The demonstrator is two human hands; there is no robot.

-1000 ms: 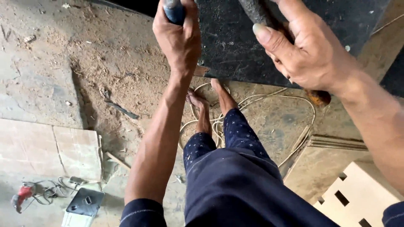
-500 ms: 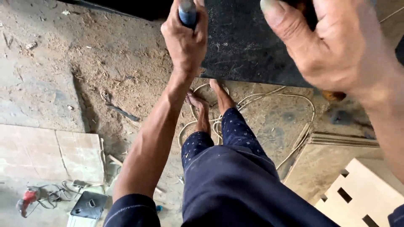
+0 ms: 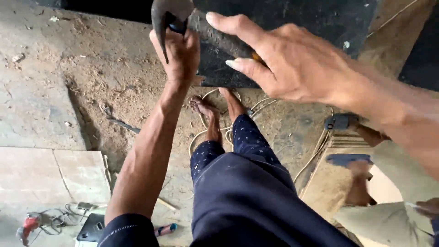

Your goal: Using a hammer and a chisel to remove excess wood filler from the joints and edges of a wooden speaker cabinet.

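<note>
since half a second ago the left hand (image 3: 176,52) has dropped lower, and now the claw hammer (image 3: 170,16) in it shows. its fingers are wrapped tight around the blue handle, the grey claw head just above the fist. the right hand (image 3: 288,61) has slid lower too, fingers spread flat on the dark board (image 3: 292,23), pinching something orange. bare feet (image 3: 215,112) and loose cord (image 3: 256,107) lie below both hands.

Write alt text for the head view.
The left hand grips a claw hammer against a dark board; the right hand lies on the board. Below are bare feet, sawdust and a coiled cord.
</note>
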